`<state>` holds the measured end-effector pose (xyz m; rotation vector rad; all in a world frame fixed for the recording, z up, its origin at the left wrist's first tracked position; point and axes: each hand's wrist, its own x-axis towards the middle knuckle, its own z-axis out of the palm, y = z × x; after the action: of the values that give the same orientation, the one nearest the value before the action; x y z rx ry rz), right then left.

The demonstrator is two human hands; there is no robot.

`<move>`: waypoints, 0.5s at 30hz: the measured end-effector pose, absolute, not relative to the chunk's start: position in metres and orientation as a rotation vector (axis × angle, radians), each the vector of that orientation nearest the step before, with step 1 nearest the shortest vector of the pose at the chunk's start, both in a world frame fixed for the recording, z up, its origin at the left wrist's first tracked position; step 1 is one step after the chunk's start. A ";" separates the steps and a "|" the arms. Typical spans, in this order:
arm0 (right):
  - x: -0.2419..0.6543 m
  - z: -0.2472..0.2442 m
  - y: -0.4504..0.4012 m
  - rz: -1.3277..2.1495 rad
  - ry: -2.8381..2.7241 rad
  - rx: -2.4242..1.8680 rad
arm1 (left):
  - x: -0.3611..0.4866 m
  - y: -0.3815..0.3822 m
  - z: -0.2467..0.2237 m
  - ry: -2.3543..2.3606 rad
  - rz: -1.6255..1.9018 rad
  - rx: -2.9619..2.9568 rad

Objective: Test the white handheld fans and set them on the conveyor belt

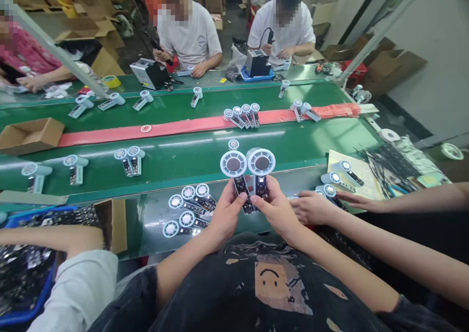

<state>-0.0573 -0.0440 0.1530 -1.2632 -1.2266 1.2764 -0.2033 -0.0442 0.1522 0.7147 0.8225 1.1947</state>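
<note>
In my left hand [229, 209] is a small fan unit [233, 164] with a round pale blue head and a bare circuit board in its handle. My right hand [274, 206] grips a second fan unit [261, 162] of the same kind. Both are upright side by side, heads close together and round faces toward me. Just beyond them a smaller-looking fan [233, 145] is on the green belt [190, 158]. Several fan units [187, 192] lie on the metal work surface [154, 219] to the left of my hands.
A co-worker's hands [315, 207] are close on my right, near fans [330, 190] and cardboard. At left, another person's arm [54, 239] crosses a blue bin [22, 317] beside a carton [119, 224]. A pink strip [183, 126] divides the belts; people work opposite.
</note>
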 end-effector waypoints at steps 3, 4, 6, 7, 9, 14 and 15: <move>-0.047 0.146 -0.032 1.297 -1.322 -1.242 | -0.194 -0.045 0.150 0.858 1.256 0.643; -0.045 0.145 -0.030 1.318 -1.348 -1.226 | -0.191 -0.046 0.148 0.864 1.274 0.618; -0.041 0.144 -0.027 1.330 -1.432 -1.207 | -0.186 -0.048 0.144 0.878 1.323 0.582; -0.041 0.145 -0.027 1.332 -1.495 -1.188 | -0.185 -0.051 0.141 0.894 1.355 0.568; -0.042 0.146 -0.027 1.385 -1.654 -1.089 | -0.189 -0.059 0.135 0.956 1.421 0.521; -0.063 0.125 -0.015 1.628 -1.887 -0.874 | -0.229 -0.115 0.115 1.147 1.487 0.305; -0.071 0.114 -0.009 1.634 -1.902 -0.941 | -0.240 -0.133 0.109 1.182 1.488 0.292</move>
<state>-0.0708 -0.0092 0.1145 -0.9413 -1.9024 1.6341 -0.2395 -0.1330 0.1089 0.2918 1.1818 1.4884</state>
